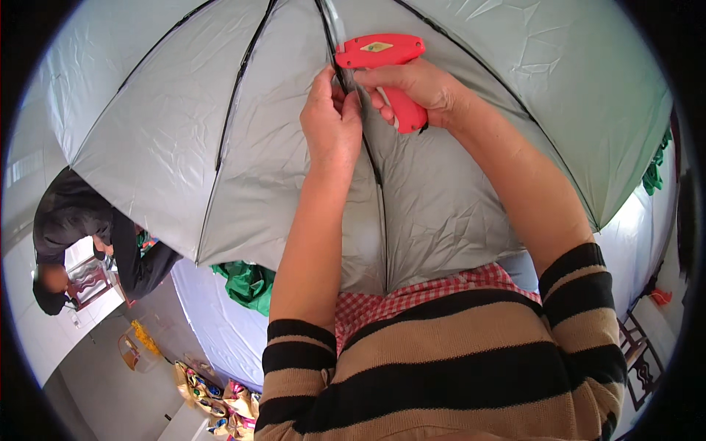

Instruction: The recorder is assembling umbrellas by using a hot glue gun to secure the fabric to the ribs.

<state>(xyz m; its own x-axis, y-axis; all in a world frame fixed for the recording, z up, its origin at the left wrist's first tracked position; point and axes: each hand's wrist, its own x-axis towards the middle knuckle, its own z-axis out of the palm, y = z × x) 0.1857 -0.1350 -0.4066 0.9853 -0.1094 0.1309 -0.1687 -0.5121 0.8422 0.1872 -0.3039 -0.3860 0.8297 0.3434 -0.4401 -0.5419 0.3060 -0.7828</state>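
A smooth, pale lavender-blue tabletop (pixel 213 323) is seen only in part, its left portion being exposed beyond the lower left edge of an opened silver-grey fabric umbrella canopy with thin black ribs (pixel 279 198), by which a wide area is hidden. Whether the canopy is borne directly by the tabletop cannot be told. On the exposed portion, a crumpled bundle of dark-green cloth (pixel 246 287) is laid, its upper side being partly covered by the canopy's edge. At the right, a pale strip of surface (pixel 634 228) is shown; its connection to the tabletop cannot be made out.
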